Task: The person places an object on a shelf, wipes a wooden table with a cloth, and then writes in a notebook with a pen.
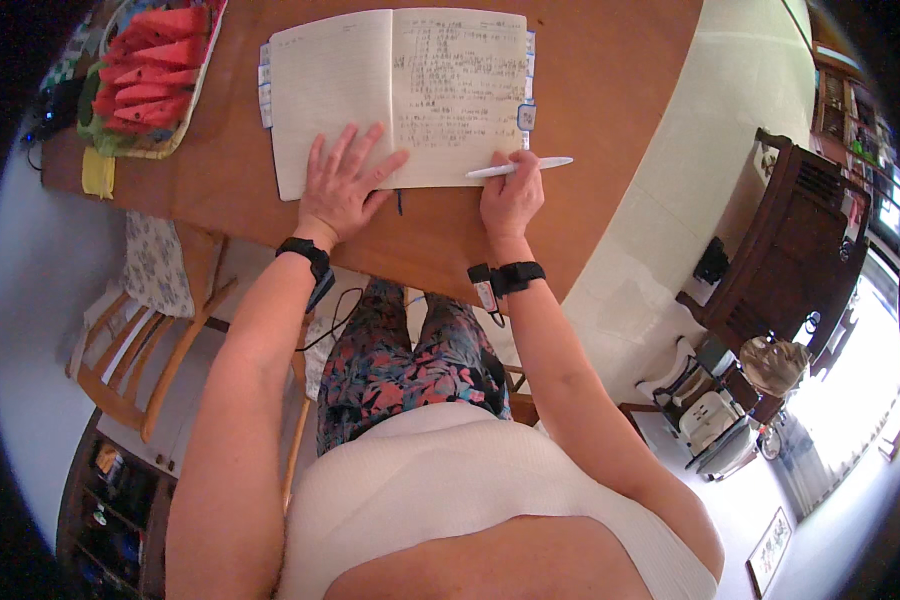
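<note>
An open notebook (330, 90) with index tabs on both sides lies on a brown wooden table (600, 97). Its left page is mostly blank ruled paper; handwriting covers much of the right page. My left hand (349, 180) rests with spread fingers on the lower part of the left page, holding nothing. At the lower right corner of the notebook, my right hand (513, 191) grips a white pen (555, 163), its one end pointing left over the page and the other to the right. A black strap goes around each wrist.
A tray of sliced watermelon (154, 71) stands at the table's upper left, with a yellow cloth or packet (98, 174) at the edge below it. A wooden chair (157, 360) is at the left; a dark wooden bench (787, 247) stands across the floor at the right.
</note>
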A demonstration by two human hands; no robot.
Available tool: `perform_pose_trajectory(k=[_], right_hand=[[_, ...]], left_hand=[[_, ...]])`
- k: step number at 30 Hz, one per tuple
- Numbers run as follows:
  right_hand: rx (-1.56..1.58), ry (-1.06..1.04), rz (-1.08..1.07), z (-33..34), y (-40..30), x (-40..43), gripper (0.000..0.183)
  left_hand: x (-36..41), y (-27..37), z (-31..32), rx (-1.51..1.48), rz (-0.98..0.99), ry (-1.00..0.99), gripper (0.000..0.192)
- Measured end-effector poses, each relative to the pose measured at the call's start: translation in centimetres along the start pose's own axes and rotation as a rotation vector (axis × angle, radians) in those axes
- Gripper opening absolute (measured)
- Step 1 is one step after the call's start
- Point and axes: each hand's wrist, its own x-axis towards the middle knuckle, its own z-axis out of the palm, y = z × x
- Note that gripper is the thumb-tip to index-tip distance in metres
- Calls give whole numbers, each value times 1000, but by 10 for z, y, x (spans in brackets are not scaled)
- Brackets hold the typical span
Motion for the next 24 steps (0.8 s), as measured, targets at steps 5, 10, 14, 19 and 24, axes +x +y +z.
perform_pose_trajectory(k=[5, 10, 14, 19, 24], right_hand=[[-7, 13, -2, 0, 0, 0, 18], [17, 29, -23, 1, 1, 0, 18], [30, 39, -27, 1, 0, 0, 18], [21, 29, -14, 2, 1, -1, 19], [22, 30, -6, 1, -1, 0, 19]], left_hand=[[1, 1, -4, -12, 5, -13, 63], [0, 1, -3, -25, 11, 9, 63], [0, 1, -3, -19, 14, 23, 63], [-1, 0, -1, -6, 18, 36, 64], [-1, 1, -3, -9, 16, 26, 65]])
